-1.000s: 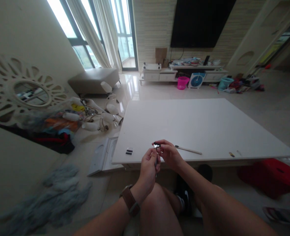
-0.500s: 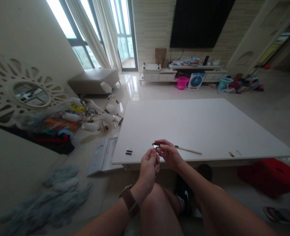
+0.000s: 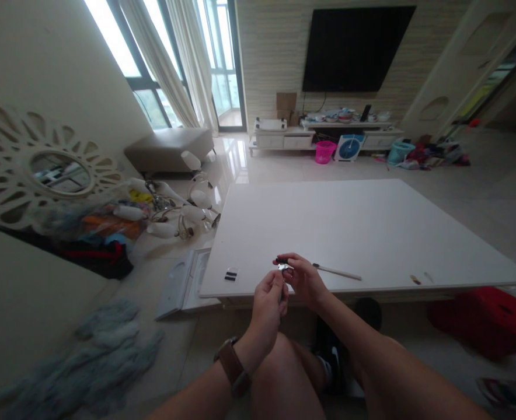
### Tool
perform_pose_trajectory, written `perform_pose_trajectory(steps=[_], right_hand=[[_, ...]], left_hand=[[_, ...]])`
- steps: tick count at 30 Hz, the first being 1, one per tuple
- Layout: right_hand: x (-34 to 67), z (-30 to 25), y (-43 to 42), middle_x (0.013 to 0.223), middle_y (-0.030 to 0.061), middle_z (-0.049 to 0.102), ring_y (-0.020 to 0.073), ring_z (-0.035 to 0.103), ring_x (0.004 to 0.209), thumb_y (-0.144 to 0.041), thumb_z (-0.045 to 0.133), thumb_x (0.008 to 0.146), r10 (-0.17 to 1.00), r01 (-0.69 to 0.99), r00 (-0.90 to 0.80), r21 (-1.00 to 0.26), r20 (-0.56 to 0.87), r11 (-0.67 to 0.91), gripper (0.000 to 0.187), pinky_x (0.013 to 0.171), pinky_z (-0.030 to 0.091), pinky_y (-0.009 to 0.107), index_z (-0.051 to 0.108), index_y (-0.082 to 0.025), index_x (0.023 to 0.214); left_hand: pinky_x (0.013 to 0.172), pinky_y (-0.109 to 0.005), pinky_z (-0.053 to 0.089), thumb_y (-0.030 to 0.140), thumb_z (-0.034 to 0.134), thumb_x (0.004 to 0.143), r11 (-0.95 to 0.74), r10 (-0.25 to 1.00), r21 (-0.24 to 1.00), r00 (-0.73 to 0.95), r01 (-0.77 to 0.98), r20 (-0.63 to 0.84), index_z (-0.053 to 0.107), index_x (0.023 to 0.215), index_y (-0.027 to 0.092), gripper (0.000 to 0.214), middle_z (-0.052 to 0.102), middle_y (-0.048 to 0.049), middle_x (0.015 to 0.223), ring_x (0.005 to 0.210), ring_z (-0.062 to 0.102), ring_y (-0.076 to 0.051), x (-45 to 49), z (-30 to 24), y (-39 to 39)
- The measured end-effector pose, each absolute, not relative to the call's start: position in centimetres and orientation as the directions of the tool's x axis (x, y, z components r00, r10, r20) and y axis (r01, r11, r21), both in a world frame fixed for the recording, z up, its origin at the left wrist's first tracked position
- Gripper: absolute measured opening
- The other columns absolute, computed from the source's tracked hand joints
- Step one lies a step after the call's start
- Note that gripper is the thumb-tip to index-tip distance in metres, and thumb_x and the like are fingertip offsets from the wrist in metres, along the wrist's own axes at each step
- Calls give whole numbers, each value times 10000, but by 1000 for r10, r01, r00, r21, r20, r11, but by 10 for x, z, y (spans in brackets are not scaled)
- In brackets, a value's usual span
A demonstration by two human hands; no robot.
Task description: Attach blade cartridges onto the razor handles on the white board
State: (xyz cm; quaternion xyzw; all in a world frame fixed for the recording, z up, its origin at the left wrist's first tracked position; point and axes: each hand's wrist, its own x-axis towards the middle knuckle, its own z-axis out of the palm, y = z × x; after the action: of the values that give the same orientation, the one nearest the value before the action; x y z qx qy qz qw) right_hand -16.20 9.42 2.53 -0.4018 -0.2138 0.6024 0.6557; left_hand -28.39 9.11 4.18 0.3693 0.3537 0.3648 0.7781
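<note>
My left hand [image 3: 269, 297] is closed around a slim dark handle, mostly hidden in its fingers. At the top sits a small shiny metal and black object [image 3: 283, 267], too small to identify. My right hand [image 3: 305, 281] meets it from the right, its fingers curled round the black upper part [image 3: 279, 260]. Both hands are above the near edge of the white table [image 3: 319, 221]. A thin pale stick with a dark tip [image 3: 337, 272] lies just right of my right hand. Left of my hands rests a small clear piece with two black strips [image 3: 230, 275].
A small gold-and-black piece [image 3: 415, 280] lies near the table's front edge. A red stool-like object [image 3: 485, 321] stands right of my legs. Left of the table are a chandelier with white shades [image 3: 192, 213], flat white panels [image 3: 174, 286] and a grey fluffy cloth [image 3: 104, 350].
The view has tilted up slightly, so the room sits a little lower. Both hands stay together on the small object, with only slight finger movement.
</note>
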Motion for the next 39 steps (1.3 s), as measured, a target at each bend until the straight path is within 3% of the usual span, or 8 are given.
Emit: perform_pose_trajectory(steps=[4, 13, 39], right_hand=[[-162, 25, 94, 930, 74, 750, 134, 595, 696, -328, 752, 692, 970, -626, 136, -777, -203, -74, 224, 650, 451, 254, 759, -190, 868], [-160, 24, 93, 936, 79, 755, 147, 604, 701, -327, 735, 709, 975, -629, 110, -773, -193, -82, 204, 603, 447, 251, 756, -184, 852], [-160, 26, 91, 922, 63, 755, 143, 637, 766, -306, 744, 691, 977, -643, 93, -760, -194, -90, 198, 707, 470, 241, 755, -178, 842]], left_hand=[[360, -146, 162, 603, 667, 801, 470, 835, 820, 466, -327, -292, 475, 768, 188, 458, 440, 78, 607, 375, 252, -4, -283, 43, 92], [364, -147, 165, 611, 655, 811, 443, 842, 841, 465, -311, -272, 461, 754, 184, 472, 438, 76, 613, 381, 270, -3, -284, 42, 91], [355, -140, 156, 525, 670, 824, 474, 842, 805, 451, -358, -295, 487, 799, 185, 388, 461, 81, 607, 371, 284, -3, -283, 41, 92]])
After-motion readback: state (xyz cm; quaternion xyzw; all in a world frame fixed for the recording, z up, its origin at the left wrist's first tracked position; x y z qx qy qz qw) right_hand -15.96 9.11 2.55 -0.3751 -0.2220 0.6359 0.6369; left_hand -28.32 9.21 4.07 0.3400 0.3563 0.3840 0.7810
